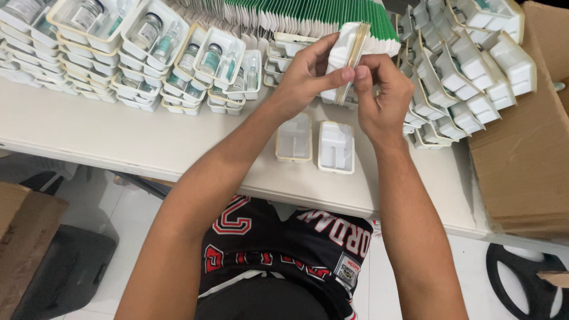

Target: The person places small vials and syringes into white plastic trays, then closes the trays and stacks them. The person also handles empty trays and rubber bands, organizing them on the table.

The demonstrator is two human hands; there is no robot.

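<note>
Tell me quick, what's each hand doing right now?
Left hand: closed on a stack of white plastic trays.
Right hand: fingers pinched on the same stack's edge.

Near table edge: bare strip of white table (118, 139) open below the stacks.
Left rear: stacked vial trays (148, 53) block reach.
Rear centre: row of green-edged cartons (308, 15) closes the back.
Right: piled empty white trays (468, 77) and cardboard box (527, 154) bar that side.
Centre: two empty trays (317, 145) lie flat; passage above them.
</note>
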